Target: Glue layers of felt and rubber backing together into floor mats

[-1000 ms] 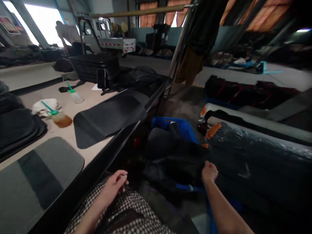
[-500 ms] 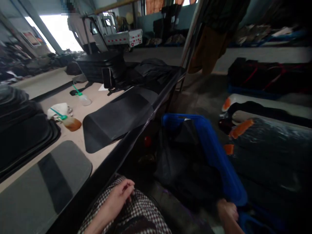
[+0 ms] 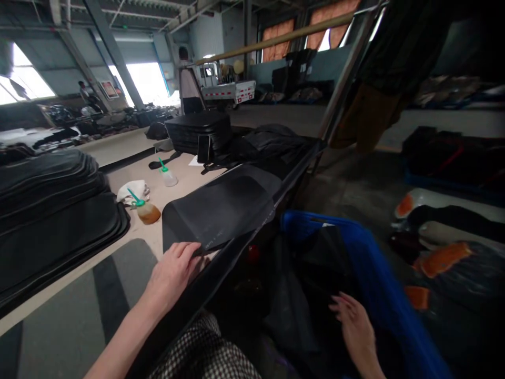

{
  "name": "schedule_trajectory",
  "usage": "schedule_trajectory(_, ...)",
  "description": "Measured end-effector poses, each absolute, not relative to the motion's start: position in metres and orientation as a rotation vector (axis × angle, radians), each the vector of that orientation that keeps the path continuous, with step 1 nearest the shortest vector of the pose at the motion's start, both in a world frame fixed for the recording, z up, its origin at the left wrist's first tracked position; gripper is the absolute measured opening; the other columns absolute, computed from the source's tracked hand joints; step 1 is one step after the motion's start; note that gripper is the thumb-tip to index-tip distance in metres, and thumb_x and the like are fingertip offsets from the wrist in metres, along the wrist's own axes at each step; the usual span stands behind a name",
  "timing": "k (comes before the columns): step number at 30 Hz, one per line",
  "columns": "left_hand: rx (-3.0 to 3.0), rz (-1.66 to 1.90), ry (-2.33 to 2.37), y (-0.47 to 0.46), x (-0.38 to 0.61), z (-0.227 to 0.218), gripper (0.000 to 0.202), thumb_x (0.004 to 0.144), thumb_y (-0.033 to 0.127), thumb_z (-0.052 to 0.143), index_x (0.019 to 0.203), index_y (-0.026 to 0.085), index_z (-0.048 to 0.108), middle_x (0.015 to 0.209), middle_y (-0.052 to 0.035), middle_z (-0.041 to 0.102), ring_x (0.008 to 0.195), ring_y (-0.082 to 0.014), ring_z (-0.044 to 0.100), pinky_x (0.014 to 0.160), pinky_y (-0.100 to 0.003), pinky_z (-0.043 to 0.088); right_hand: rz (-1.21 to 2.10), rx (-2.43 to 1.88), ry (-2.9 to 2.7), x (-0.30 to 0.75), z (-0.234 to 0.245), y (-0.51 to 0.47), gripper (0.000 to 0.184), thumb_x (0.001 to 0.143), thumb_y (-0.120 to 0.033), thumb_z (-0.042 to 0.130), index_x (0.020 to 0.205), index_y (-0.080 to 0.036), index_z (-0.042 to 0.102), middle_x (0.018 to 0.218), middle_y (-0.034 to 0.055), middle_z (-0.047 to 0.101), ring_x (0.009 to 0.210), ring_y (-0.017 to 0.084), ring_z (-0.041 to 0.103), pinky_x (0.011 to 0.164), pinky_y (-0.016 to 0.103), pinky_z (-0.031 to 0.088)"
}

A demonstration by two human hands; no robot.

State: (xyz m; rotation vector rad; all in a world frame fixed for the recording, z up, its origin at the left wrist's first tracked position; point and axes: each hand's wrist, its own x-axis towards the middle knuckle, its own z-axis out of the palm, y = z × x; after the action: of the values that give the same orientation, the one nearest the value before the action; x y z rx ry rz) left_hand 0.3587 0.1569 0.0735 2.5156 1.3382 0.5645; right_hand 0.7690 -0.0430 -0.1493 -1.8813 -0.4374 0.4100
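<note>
My left hand is at the table's near edge, thumb and fingers closed on the near edge of a dark, flexible black sheet that lies flat on the table. The hand covers part of that sheet's near corner. Over a blue plastic crate on the right, my right hand hangs with its fingers apart and nothing in them. Dark pieces of material lie in the crate below it. A grey panel with a black band rests on the table to the left of my left hand.
Stacked black panels stand at the left. Two green-tipped squeeze bottles, one amber and one clear, sit by a white cloth. A phone leans on another stack. Plastic-wrapped bundles lie at the right.
My left hand has gone from my lap up to the black sheet and closed on its edge. The right hand has moved from the crate's near rim to over its inside, fingers opened. The view has shifted.
</note>
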Motion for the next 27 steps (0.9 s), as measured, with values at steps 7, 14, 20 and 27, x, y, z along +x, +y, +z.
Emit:
schedule_trajectory(7,2.628,0.48,1.296,0.153,0.358,0.056,0.031,0.1,0.031,0.047,0.129,0.026,0.057,0.128,-0.0066,0.062,0.112,-0.0216,0.062,0.094,-0.038,0.056,1.085,-1.165,-0.366,0.688,-0.05,0.124,0.048,0.076,-0.058,0.079,0.1,-0.017,0.07,0.1,0.012,0.074,0.083,0.022,0.071,0.06,0.028,0.059)
schedule_trajectory(14,2.611,0.51,1.331,0.143,0.334,0.052,0.031,0.099,0.034,0.048,0.128,0.03,0.057,0.132,-0.0032,0.061,0.117,-0.0191,0.062,0.096,-0.035,0.057,0.982,-1.036,-0.345,0.683,-0.022,0.19,0.038,0.065,-0.037,0.092,0.074,-0.018,0.06,0.067,-0.0026,0.065,0.058,0.01,0.061,0.048,0.018,0.051)
schedule_trajectory(20,2.609,0.616,1.328,0.128,0.329,0.046,0.028,0.099,0.038,0.048,0.125,0.031,0.059,0.128,-0.0029,0.064,0.113,-0.0189,0.065,0.092,-0.034,0.06,0.857,-0.883,-0.444,0.704,0.001,0.165,0.036,0.065,-0.025,0.087,0.097,-0.021,0.07,0.099,-0.0008,0.075,0.088,0.014,0.068,0.076,0.023,0.056)
schedule_trajectory(27,2.625,0.691,1.213,0.121,0.342,0.024,0.031,0.098,0.04,0.051,0.126,0.031,0.06,0.127,-0.0036,0.066,0.112,-0.0197,0.067,0.094,-0.035,0.06,0.866,-0.858,-0.305,0.745,-0.016,0.124,0.01,0.061,-0.024,0.069,0.069,-0.023,0.065,0.077,-0.0016,0.074,0.08,0.02,0.07,0.079,0.035,0.059)
